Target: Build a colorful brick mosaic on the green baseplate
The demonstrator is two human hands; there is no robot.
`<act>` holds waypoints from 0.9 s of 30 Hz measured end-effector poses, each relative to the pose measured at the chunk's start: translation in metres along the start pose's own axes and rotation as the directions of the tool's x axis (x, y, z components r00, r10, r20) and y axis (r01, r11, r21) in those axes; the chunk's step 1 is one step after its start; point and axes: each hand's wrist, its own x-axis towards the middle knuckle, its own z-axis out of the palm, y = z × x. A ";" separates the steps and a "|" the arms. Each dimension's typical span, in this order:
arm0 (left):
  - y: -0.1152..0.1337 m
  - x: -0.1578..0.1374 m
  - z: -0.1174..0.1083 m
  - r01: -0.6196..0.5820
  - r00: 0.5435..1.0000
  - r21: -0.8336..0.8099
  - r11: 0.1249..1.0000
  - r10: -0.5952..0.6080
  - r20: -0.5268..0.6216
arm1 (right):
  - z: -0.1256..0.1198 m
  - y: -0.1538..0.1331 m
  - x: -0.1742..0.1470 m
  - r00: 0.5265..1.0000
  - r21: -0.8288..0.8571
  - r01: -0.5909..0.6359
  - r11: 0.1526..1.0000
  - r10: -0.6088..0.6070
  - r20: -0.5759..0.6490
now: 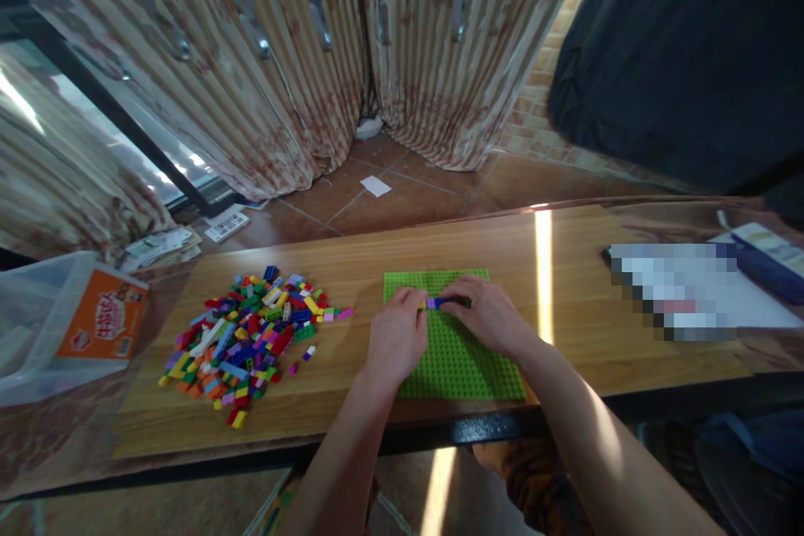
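Note:
A green studded baseplate [465, 364] lies on the wooden table in front of me. Above its upper part, my two hands meet at a short row of toy bricks [433, 302], with purple and blue ones showing. My left hand [399, 331] has its fingers closed on the row's left end, where a bit of yellow shows. From the other side, my right hand [481, 310] pinches the blue end. Whether the row is pressed onto the baseplate or held just over it I cannot tell. Fingers hide both ends of it.
A pile of mixed coloured bricks [251, 335] spreads over the table's left side. Beyond it stands a clear plastic bin [38, 335] with an orange label. At the right lie a blurred-out flat object [678, 289] and a dark blue pouch [766, 268]. Curtains [282, 84] hang behind.

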 end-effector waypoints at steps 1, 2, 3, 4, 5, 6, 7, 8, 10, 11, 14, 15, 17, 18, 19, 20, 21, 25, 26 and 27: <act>0.000 0.000 0.000 -0.001 1.000 0.002 1.000 0.001 0.000 | 0.000 0.000 0.000 1.000 0.004 0.005 1.000 -0.005 -0.007; 0.000 0.000 0.000 -0.002 1.000 0.005 1.000 0.002 -0.001 | 0.000 0.000 0.000 1.000 0.009 0.011 1.000 -0.011 -0.014; 0.001 0.000 -0.001 -0.003 1.000 0.009 1.000 0.003 -0.001 | 0.000 0.000 0.000 1.000 0.016 0.016 1.000 -0.015 -0.021; 0.001 0.000 -0.001 -0.004 1.000 0.012 1.000 0.004 -0.001 | 0.001 0.000 0.000 1.000 0.023 0.019 1.000 -0.018 -0.025; 0.001 0.001 -0.001 -0.002 1.000 0.017 1.000 0.002 0.001 | 0.001 0.001 0.000 0.999 0.030 0.020 0.999 -0.019 -0.026; 0.002 0.001 -0.001 0.001 1.000 0.021 1.000 -0.001 0.006 | 0.001 0.001 0.000 0.999 0.035 0.020 0.999 -0.019 -0.026; 0.002 0.000 -0.001 0.005 1.000 0.024 1.000 -0.005 0.010 | 0.002 0.001 0.000 0.999 0.037 0.021 0.999 -0.020 -0.026; 0.002 0.000 -0.001 0.007 1.000 0.025 1.000 -0.008 0.014 | 0.002 0.002 0.001 0.999 0.036 0.023 0.999 -0.022 -0.027; 0.003 -0.001 0.000 0.003 1.000 0.022 1.000 -0.003 0.015 | 0.003 0.002 0.001 0.999 0.033 0.026 0.999 -0.025 -0.035; 0.003 -0.002 0.001 -0.005 1.000 0.020 1.000 0.004 0.013 | 0.003 0.003 0.001 0.999 0.031 0.028 0.999 -0.026 -0.038; 0.003 -0.004 0.004 -0.023 1.000 0.030 0.999 0.023 0.009 | 0.004 0.003 0.002 0.999 0.037 0.023 0.999 -0.021 -0.039; 0.003 -0.005 0.004 -0.026 1.000 0.040 0.999 0.025 0.013 | 0.004 0.003 0.003 0.999 0.041 0.020 0.999 -0.018 -0.039; 0.002 -0.006 0.005 -0.032 0.999 0.062 0.998 0.030 0.021 | 0.005 0.004 0.003 0.999 0.055 0.012 0.998 -0.010 -0.040; 0.002 -0.006 0.006 -0.033 0.999 0.073 0.997 0.032 0.025 | 0.005 0.004 0.003 0.999 0.063 0.009 0.998 -0.006 -0.042; 0.003 -0.006 0.006 -0.034 0.999 0.084 0.996 0.032 0.027 | 0.005 0.004 0.003 0.999 0.069 0.008 0.998 -0.005 -0.043; 0.003 -0.006 0.005 -0.034 0.999 0.096 0.995 0.031 0.029 | 0.005 0.004 0.003 0.999 0.074 0.008 0.997 -0.005 -0.043; 0.004 -0.006 0.005 -0.035 0.999 0.110 0.993 0.031 0.030 | 0.005 0.004 0.002 0.999 0.077 0.008 0.997 -0.005 -0.043; 0.007 -0.006 0.005 -0.045 0.998 0.172 0.984 0.038 0.044 | 0.004 0.003 0.002 0.999 0.075 0.014 0.997 -0.012 -0.031; 0.007 -0.006 0.005 -0.046 0.998 0.185 0.982 0.038 0.048 | 0.004 0.003 0.002 1.000 0.074 0.016 0.997 -0.014 -0.028; 0.008 -0.006 0.005 -0.046 0.998 0.198 0.979 0.037 0.051 | 0.004 0.004 0.003 1.000 0.076 0.018 0.997 -0.017 -0.025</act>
